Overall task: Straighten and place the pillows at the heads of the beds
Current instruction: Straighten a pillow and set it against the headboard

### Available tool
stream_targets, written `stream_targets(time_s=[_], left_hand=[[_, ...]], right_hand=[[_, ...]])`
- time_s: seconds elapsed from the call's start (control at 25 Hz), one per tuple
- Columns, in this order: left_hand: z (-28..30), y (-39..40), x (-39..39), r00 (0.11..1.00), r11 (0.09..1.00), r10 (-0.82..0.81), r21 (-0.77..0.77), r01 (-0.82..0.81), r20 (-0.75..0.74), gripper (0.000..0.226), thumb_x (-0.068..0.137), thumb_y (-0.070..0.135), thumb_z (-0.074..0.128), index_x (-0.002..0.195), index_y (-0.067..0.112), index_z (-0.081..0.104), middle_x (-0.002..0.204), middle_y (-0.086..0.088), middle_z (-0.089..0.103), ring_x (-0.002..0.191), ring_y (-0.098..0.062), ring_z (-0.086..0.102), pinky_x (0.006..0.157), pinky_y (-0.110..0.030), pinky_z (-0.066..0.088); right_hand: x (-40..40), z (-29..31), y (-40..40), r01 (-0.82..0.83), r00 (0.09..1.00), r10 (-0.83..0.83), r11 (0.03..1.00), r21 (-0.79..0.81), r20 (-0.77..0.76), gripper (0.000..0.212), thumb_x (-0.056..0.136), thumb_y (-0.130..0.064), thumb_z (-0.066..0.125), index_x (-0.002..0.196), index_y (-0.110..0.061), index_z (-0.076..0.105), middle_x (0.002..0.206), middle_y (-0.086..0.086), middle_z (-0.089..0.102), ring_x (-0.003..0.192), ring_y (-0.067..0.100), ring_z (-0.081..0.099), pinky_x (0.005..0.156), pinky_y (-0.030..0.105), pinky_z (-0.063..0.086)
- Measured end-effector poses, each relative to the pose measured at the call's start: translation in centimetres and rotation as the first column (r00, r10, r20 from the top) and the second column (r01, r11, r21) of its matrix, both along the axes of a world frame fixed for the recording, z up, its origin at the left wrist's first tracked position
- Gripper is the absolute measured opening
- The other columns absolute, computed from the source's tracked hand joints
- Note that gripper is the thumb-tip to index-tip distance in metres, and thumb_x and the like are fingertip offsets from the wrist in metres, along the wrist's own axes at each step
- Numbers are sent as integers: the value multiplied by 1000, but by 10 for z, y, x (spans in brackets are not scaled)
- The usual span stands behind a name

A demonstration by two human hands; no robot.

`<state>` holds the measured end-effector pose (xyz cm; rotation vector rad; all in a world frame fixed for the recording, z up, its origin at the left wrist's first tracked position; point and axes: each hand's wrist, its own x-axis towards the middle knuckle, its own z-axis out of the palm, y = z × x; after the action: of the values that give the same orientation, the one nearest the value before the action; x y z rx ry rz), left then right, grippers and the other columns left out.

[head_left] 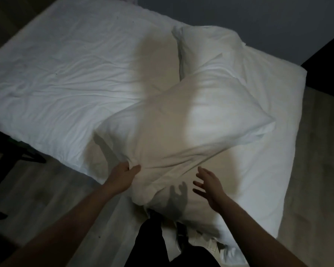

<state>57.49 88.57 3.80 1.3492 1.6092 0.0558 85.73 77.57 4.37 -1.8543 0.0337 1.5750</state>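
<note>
Pillows first: the near pillow (181, 132) is pinched at its 7 o'clock corner between the thumb and fingers (134, 168) of the left hand (123, 176), which are clamped on a fold of its case. The right hand (208, 187) hovers at 5 o'clock with fingers spread apart, gripping nothing. This pillow lies diagonally on the white bed (66, 74). A second pillow (210, 51) rests at 1 o'clock, near the grey wall (258, 16).

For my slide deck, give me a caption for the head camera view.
Left hand pinches the near pillow while the open right hand reaches in.
</note>
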Motion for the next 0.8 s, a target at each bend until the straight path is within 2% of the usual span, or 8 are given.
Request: stream_targets(time_s=[0.16, 0.28, 0.36, 0.4, 0.48, 0.52, 0.68, 0.8], left_hand=[[84, -44, 37, 934, 995, -96, 60, 80, 343, 41, 87, 43, 67, 113, 13, 77, 110, -3, 80, 104, -15, 74, 93, -30, 55], [122, -60, 54, 901, 998, -56, 37, 44, 431, 46, 77, 46, 72, 94, 4, 80, 100, -11, 81, 100, -25, 76, 95, -39, 56], [145, -64, 54, 879, 1000, 23, -25, -13, 476, 37, 77, 39, 76, 89, 5, 81, 93, -11, 82, 94, -25, 78, 90, -36, 56], [158, -68, 51, 854, 996, 89, -62, -66, 513, 23, 83, 28, 76, 83, 6, 82, 86, -9, 82, 84, -21, 79, 82, -29, 58], [176, -71, 42, 794, 976, 215, -110, -186, 568, 23, 90, 12, 71, 69, 7, 80, 72, -7, 77, 65, -16, 74, 65, -21, 54], [179, -72, 34, 760, 964, 261, -123, -235, 594, 19, 87, 13, 73, 71, 7, 80, 74, -10, 75, 69, -19, 72, 68, -24, 52], [191, -77, 17, 644, 873, 484, -280, -399, 593, 11, 81, 22, 74, 76, 14, 79, 81, -7, 73, 81, -23, 68, 83, -37, 50], [178, -73, 11, 714, 803, 591, -190, -565, 376, 23, 83, 38, 75, 78, 16, 76, 78, -3, 74, 78, -24, 70, 79, -36, 52]], right_hand=[[24, 42, 12, 11, 997, -8, 1000, 28, -79, 51, 91, -66, 60, 117, -23, 65, 114, 3, 71, 106, 27, 69, 92, 44, 59], [42, 60, 4, 2, 993, -19, 989, 146, 116, 38, 95, -45, 66, 108, -9, 70, 107, 13, 77, 97, 25, 72, 80, 43, 63], [51, 79, -8, -69, 954, 0, 974, 217, 300, 21, 93, -30, 67, 83, -12, 67, 81, 11, 74, 78, 25, 68, 83, 49, 60], [53, 93, -13, -122, 933, 27, 962, 245, 359, 24, 93, -27, 66, 73, -15, 62, 67, 5, 68, 67, 23, 64, 76, 46, 57], [51, 127, -21, -210, 895, 61, 931, 297, 443, 33, 94, -24, 66, 64, -14, 58, 50, 0, 60, 49, 19, 56, 61, 34, 49], [50, 142, -24, -256, 882, 83, 911, 323, 463, 34, 95, -24, 66, 63, -12, 60, 47, 2, 60, 45, 20, 55, 56, 30, 46], [36, 181, -30, -447, 838, 248, 822, 352, 486, 40, 98, -26, 62, 70, 1, 70, 54, 13, 69, 44, 20, 61, 46, 25, 47], [28, 171, -24, -509, 813, 354, 817, 270, 463, 38, 100, -26, 59, 72, -2, 68, 56, 10, 72, 47, 20, 67, 51, 28, 51]])
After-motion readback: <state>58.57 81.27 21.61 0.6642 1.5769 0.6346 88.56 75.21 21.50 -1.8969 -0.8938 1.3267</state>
